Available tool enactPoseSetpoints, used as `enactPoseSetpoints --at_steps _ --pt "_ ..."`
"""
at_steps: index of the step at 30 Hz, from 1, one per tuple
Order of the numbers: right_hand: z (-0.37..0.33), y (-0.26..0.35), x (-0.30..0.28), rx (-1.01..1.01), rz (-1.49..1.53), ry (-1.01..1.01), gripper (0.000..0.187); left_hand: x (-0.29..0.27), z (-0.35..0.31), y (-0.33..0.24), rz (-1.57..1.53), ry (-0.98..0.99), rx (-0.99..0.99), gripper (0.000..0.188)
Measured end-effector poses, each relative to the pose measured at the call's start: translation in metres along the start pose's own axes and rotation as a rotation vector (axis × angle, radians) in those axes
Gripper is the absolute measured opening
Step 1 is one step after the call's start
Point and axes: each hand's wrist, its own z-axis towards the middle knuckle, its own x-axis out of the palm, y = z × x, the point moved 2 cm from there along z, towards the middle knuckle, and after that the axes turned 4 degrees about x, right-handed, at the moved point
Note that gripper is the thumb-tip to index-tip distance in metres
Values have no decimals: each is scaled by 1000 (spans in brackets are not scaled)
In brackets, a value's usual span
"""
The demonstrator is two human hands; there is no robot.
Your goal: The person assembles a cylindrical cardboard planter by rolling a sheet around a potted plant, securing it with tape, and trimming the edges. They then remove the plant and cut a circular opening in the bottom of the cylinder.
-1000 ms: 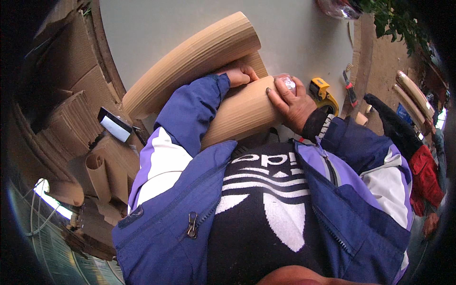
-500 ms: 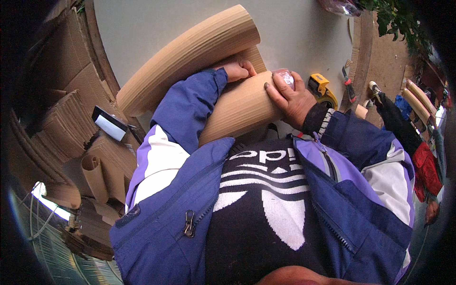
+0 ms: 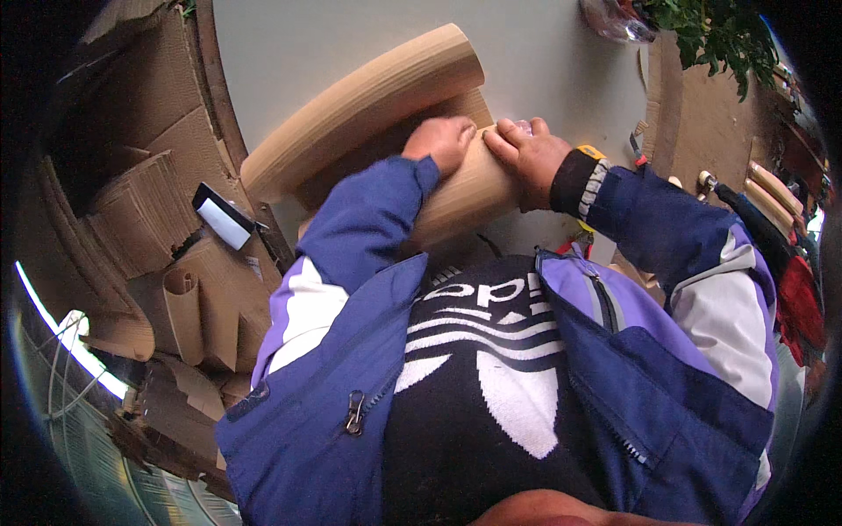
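A sheet of tan corrugated cardboard lies on the pale table, curled into a far roll [image 3: 368,98] and a near roll [image 3: 469,191]. My left hand [image 3: 440,145] is closed at the upper edge of the near roll; what its fingers pinch is hidden. Over that roll's right end my right hand [image 3: 537,162] is wrapped, thumb and fingers pressing on the cardboard. A bit of shiny clear plastic [image 3: 524,126] shows by its fingers, too small to name.
The pale table [image 3: 561,61] has a brown edge. Stacked cardboard [image 3: 140,210] and a dark phone-like object with a white face [image 3: 224,221] lie left. A yellow tool [image 3: 589,152] is half hidden by my right sleeve. Right are a red-handled tool [image 3: 638,149] and leaves [image 3: 710,39].
My left hand has come up from behind the near roll into a closed fist on its edge. My right hand has turned and shifted, covering more of the plastic and the yellow tool.
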Motion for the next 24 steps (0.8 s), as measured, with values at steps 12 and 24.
enactPoseSetpoints --at_steps 12,24 --pt "83 -62 -13 -14 756 42 103 -51 -16 -46 302 148 -120 112" --pt "-24 -28 123 274 1321 -172 123 -6 -48 -47 234 243 -167 109"
